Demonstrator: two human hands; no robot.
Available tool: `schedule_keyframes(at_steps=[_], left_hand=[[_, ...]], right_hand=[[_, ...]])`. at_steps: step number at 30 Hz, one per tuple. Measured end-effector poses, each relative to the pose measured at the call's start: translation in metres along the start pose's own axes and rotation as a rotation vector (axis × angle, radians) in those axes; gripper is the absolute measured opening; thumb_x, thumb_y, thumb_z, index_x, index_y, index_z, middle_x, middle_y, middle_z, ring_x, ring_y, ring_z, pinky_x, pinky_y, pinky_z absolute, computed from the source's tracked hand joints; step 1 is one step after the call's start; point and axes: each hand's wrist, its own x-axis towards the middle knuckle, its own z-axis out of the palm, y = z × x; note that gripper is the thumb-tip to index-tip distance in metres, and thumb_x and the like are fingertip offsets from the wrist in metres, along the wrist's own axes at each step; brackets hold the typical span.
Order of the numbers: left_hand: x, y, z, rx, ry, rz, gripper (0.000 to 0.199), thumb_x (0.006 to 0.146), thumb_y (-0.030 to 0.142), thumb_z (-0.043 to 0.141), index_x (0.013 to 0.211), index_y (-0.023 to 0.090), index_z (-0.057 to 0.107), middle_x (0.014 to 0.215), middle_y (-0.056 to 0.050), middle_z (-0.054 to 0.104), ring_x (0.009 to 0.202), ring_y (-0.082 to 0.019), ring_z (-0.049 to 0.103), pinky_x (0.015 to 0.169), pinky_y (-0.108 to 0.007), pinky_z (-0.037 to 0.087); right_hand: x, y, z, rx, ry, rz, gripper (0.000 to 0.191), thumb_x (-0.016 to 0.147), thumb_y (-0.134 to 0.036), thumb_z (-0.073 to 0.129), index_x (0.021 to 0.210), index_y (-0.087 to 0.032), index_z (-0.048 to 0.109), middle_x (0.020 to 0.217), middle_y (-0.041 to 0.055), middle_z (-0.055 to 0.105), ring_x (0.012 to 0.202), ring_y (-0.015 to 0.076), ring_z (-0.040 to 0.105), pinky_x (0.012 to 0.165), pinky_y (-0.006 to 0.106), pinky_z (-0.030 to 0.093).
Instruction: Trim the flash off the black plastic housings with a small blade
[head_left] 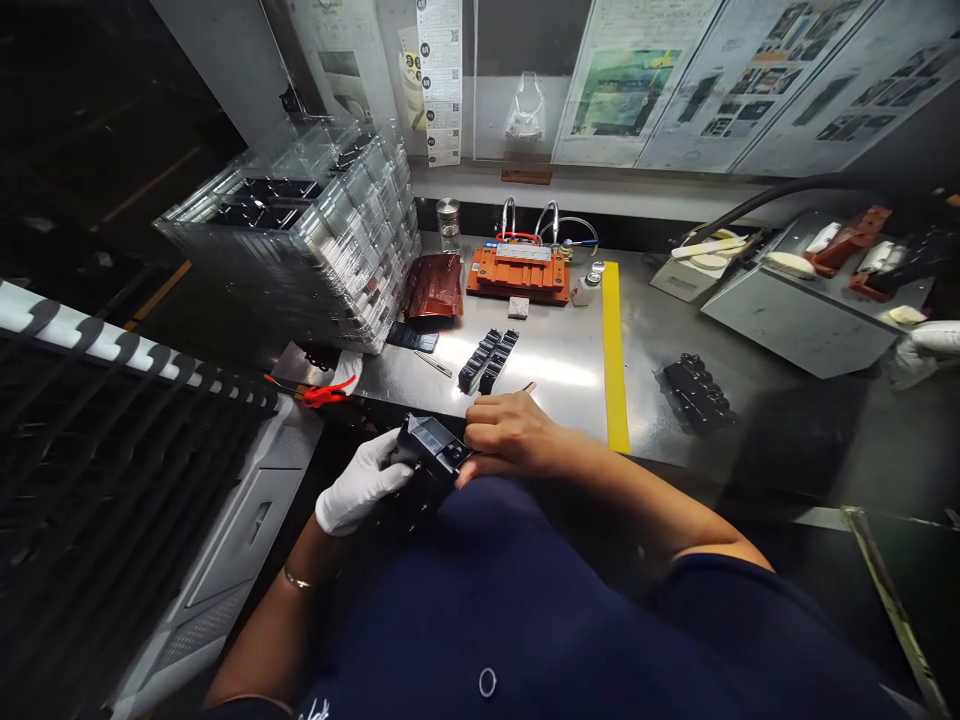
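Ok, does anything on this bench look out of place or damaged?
Mostly no. One oddity: only the left hand wears a white glove; the right hand is bare, both on the small black plastic part. Nothing looks spilled or broken.

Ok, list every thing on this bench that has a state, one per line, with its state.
Left hand in white glove: gripping the black plastic block.
Right hand, bare: fingers on the block's end.
Black plastic block: held off the bench, tilted.
Two black ridged strips: lying side by side on the steel bench.
Stack of clear plastic trays: leaning.
Orange fixture: wires attached.
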Motion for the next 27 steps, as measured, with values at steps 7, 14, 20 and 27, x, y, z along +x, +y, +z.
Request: schedule_keyframes(at_steps=[7,14,20,27], left_hand=[[0.002,0.003,0.010,-0.015,0.049,0.047,0.059,0.063,0.056,0.081,0.105,0.015,0.073,0.097,-0.010,0.073,0.091,-0.026,0.064,0.080,-0.032,0.049],[0.004,0.004,0.011,-0.039,0.042,0.044,0.059,0.064,0.056,0.081,0.106,0.016,0.072,0.095,-0.009,0.074,0.089,-0.024,0.065,0.081,-0.030,0.049],[0.004,0.005,0.010,-0.038,0.022,0.039,0.060,0.064,0.056,0.081,0.106,0.015,0.072,0.092,-0.009,0.074,0.087,-0.023,0.065,0.078,-0.030,0.049],[0.005,0.007,0.011,-0.018,0.039,0.028,0.061,0.063,0.056,0.081,0.106,0.015,0.072,0.091,-0.009,0.074,0.085,-0.023,0.065,0.076,-0.030,0.050]], right_hand=[[-0.001,0.002,0.004,-0.093,0.035,0.070,0.059,0.094,-0.065,0.036,0.063,-0.017,0.051,0.061,-0.0005,0.043,0.058,0.0118,0.039,0.053,0.027,0.020],[-0.003,0.003,0.008,-0.005,0.052,0.102,0.060,0.094,-0.065,0.036,0.059,-0.017,0.047,0.058,-0.0021,0.041,0.053,0.0097,0.036,0.051,0.026,0.021],[-0.003,0.002,0.009,0.070,0.082,0.145,0.060,0.093,-0.067,0.035,0.064,-0.017,0.049,0.058,-0.0028,0.041,0.052,0.0090,0.037,0.049,0.024,0.022],[-0.004,0.003,0.008,0.026,0.075,0.147,0.060,0.093,-0.066,0.037,0.060,-0.017,0.046,0.057,-0.0028,0.039,0.052,0.0090,0.035,0.050,0.025,0.020]])
